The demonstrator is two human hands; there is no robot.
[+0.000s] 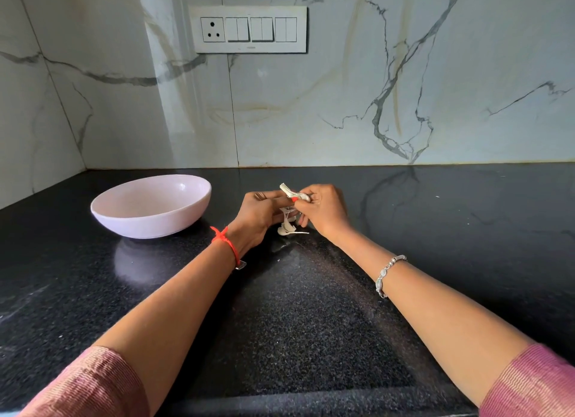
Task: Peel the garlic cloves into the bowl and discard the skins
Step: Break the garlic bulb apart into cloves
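My left hand (259, 214) and right hand (325, 209) both pinch a papery garlic clove (294, 194). Curled skins (287, 229) lie beneath on the speckled black counter (295, 307). The round, glossy pink bowl (146, 225) sits left.

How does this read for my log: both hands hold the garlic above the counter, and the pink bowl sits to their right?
No: the head view shows the pink bowl to their left. The left hand and right hand do hold the garlic above the counter.

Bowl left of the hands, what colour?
Head view shows it best: a pale pink glossy round bowl.
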